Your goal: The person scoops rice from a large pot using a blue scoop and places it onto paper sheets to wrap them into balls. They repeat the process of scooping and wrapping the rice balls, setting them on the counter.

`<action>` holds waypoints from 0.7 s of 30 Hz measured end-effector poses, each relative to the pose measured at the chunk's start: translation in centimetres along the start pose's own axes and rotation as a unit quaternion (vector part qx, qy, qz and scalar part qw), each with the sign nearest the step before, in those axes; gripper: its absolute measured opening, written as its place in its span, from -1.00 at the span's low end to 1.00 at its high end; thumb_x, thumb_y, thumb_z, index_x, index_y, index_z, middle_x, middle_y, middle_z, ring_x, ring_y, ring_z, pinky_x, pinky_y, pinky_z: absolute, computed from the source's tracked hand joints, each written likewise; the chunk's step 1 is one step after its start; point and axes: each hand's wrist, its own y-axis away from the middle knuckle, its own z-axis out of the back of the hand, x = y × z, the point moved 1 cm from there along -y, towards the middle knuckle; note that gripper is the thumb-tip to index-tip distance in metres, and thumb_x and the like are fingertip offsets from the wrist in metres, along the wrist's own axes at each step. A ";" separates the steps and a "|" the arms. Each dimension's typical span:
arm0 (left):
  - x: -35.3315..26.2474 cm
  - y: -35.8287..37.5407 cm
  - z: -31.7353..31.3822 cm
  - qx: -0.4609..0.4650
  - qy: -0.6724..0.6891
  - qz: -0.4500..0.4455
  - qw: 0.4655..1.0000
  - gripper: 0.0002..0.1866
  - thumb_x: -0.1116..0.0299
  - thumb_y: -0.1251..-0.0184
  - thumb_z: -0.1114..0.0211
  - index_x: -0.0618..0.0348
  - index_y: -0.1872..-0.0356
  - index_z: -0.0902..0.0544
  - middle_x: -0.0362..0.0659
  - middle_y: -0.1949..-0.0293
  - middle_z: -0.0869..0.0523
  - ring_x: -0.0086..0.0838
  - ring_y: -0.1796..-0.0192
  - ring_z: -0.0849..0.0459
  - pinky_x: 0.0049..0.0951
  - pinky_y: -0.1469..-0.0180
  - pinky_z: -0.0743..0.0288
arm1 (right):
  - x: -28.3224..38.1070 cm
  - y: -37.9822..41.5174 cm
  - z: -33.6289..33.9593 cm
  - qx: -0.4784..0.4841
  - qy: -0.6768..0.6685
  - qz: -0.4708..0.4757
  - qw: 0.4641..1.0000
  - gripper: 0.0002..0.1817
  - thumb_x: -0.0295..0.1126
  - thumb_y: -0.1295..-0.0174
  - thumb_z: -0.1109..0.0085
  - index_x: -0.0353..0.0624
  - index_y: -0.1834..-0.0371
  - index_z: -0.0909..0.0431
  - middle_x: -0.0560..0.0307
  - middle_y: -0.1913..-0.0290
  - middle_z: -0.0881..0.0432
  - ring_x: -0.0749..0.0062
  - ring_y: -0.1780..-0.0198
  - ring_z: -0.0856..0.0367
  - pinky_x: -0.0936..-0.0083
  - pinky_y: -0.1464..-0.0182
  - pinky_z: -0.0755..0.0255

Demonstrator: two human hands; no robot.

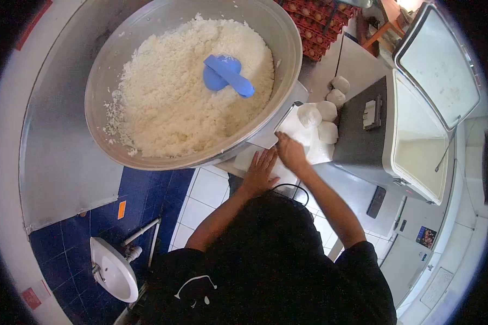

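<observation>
White sheeting (pixel 295 125), smooth, bright, beside rounded bundles (pixel 309 115); left hand (pixel 259 173) spread, right hand (pixel 290 151) curled, pinch unclear.

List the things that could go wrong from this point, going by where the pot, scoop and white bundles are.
The blue scoop lies right on the rice, so its handle might pick up grains or sink in.

The right hand is working close beside the big pot, so an elbow or wrist could knock its rim.

The rounded white bundles sit crowded together near the box; a nudge might roll one away.
</observation>
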 end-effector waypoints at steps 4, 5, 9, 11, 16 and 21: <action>0.5 0.4 -1.3 0.023 0.006 0.024 0.999 -0.07 -0.12 -0.28 -0.24 0.33 -0.51 -0.20 0.21 -0.52 -0.18 0.02 -0.60 -0.05 0.13 -0.60 0.22 | 2.1 3.4 -4.8 -0.018 0.034 0.002 0.999 -0.37 -0.42 -0.38 0.09 -0.45 -0.50 -0.12 -0.40 -0.49 -0.24 -0.15 -0.53 -0.22 0.21 -0.50 -0.22; 0.7 0.5 -1.5 0.068 -0.009 0.030 0.997 -0.10 -0.12 -0.29 -0.23 0.34 -0.48 -0.25 0.23 -0.50 -0.21 0.04 -0.59 -0.08 0.14 -0.59 0.22 | 2.4 3.8 -5.0 -0.019 0.013 -0.005 1.000 -0.34 -0.42 -0.38 0.09 -0.45 -0.53 -0.06 -0.41 -0.52 -0.17 -0.16 -0.57 -0.13 0.19 -0.55 -0.13; 2.5 0.8 -1.4 0.088 -0.033 -0.004 0.996 -0.20 -0.02 -0.31 -0.24 0.30 -0.45 -0.31 0.18 -0.49 -0.26 0.04 -0.55 -0.16 0.16 -0.57 0.13 | 3.0 5.4 -5.6 -0.079 -0.038 0.019 0.996 -0.27 -0.38 -0.27 -0.05 -0.46 -0.49 -0.09 -0.46 -0.57 0.01 -0.26 -0.61 0.04 0.10 -0.58 -0.03; 3.5 2.2 0.2 -0.006 0.052 -0.020 0.998 -0.30 0.15 -0.32 -0.23 0.27 -0.44 -0.34 0.10 -0.48 -0.30 0.03 -0.51 -0.26 0.09 -0.52 -0.10 | 2.9 5.7 -4.6 -0.038 -0.095 0.018 0.995 -0.14 -0.38 -0.25 -0.05 -0.45 -0.58 0.11 -0.42 -0.61 0.14 -0.23 -0.64 0.17 0.01 -0.62 0.16; 1.8 -0.1 4.6 -0.063 0.028 -0.039 0.997 -0.33 0.31 -0.27 -0.24 0.27 -0.42 -0.35 0.08 -0.43 -0.38 -0.01 -0.47 -0.33 -0.02 -0.48 -0.21 | 2.4 6.1 -5.4 -0.019 -0.081 0.017 0.996 -0.09 -0.35 -0.26 -0.11 -0.46 -0.58 0.17 -0.41 -0.62 0.16 -0.21 -0.65 0.21 -0.02 -0.62 0.21; 4.0 -3.1 4.0 -0.037 0.068 -0.011 0.997 -0.30 0.35 -0.22 -0.30 0.33 -0.40 -0.35 0.14 -0.39 -0.41 0.02 -0.44 -0.36 0.00 -0.50 -0.16 | 1.9 6.9 -5.2 -0.052 -0.107 0.004 0.993 -0.05 -0.26 -0.28 -0.20 -0.47 -0.57 0.16 -0.41 -0.61 0.13 -0.18 -0.65 0.17 0.03 -0.62 0.17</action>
